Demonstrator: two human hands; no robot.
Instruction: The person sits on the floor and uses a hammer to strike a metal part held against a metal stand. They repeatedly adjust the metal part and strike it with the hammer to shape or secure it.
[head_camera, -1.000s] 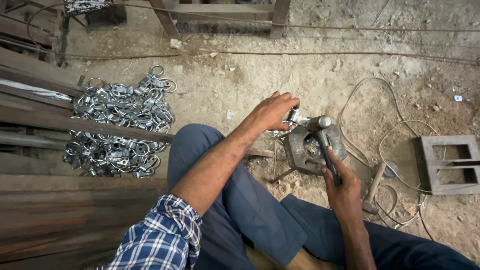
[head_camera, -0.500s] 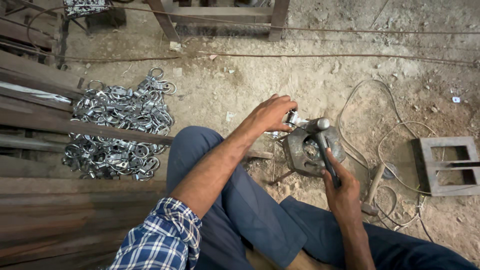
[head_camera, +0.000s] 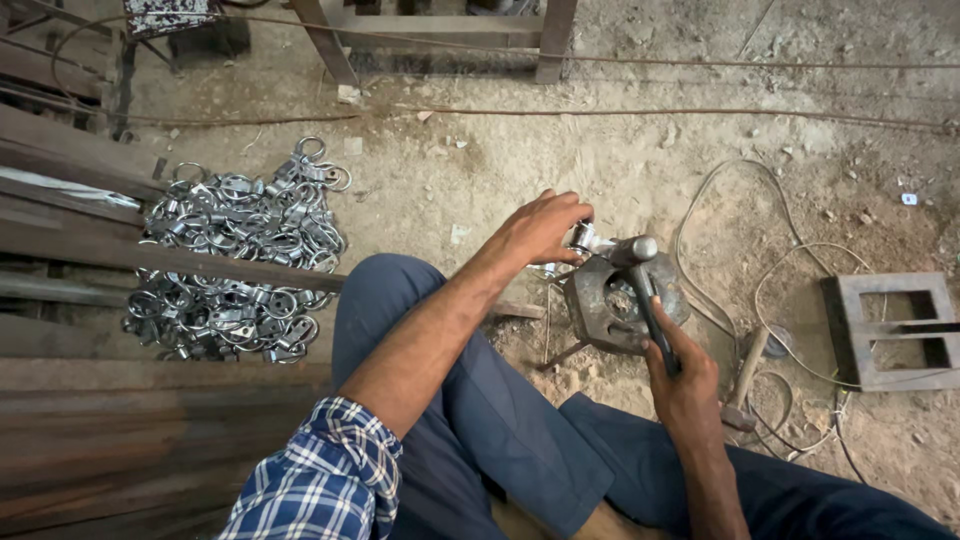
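Both hands work at the iron block (head_camera: 610, 305): left hand (head_camera: 538, 228) pinches a small shiny metal piece (head_camera: 581, 238) at its 11 o'clock edge, right hand (head_camera: 683, 378) grips the hammer (head_camera: 640, 275), whose head has dropped nearer the piece than half a second ago.

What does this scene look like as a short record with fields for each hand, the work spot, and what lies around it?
Left hand: pinches a small shiny metal piece at the top edge of the metal block
Right hand: grips a hammer, head down on the block
Work spot: dark metal block on the dirt floor
Left of the person: pile of shiny metal rings, dark steel bars
Right: second hammer, loose wire, square metal frame
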